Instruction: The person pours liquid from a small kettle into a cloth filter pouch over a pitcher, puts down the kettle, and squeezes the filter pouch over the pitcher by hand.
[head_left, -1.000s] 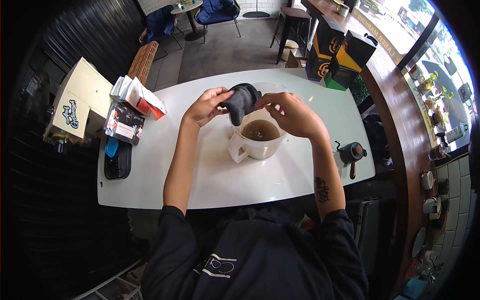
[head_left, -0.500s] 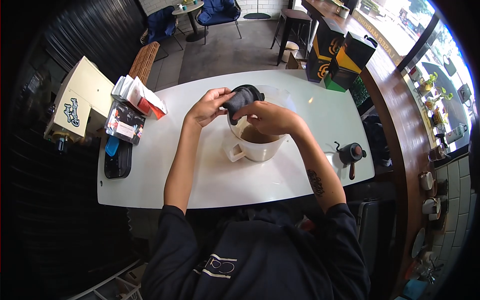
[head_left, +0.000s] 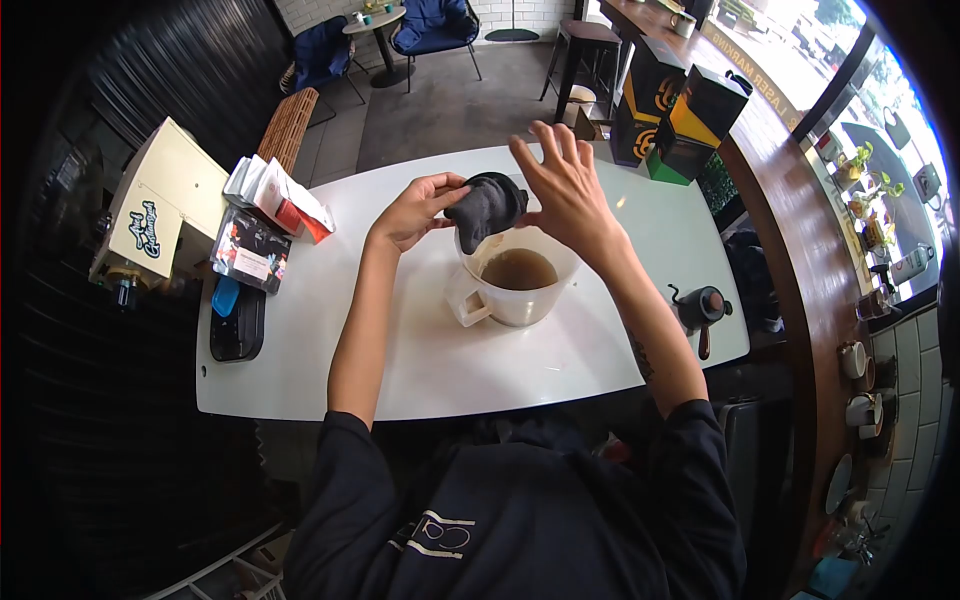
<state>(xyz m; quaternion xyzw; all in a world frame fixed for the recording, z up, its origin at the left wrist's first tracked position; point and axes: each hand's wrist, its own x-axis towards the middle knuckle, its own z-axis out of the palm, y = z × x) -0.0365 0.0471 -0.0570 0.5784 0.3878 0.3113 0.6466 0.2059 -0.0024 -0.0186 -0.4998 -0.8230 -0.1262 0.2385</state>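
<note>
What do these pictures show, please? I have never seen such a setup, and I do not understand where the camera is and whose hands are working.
There is no machine here: a person works with two bare hands. One camera, worn on that person's head, looks forward and down, so you see the arms reaching away from you.

The left hand holds a dark cloth-like piece above a whitish pitcher with brown liquid inside. The right hand is raised with fingers spread; whether its thumb touches the cloth is hard to tell.

The pitcher stands on a white table. Toward the right edge is a small dark device with a wooden handle; on the left are packets and a black tray.
</note>
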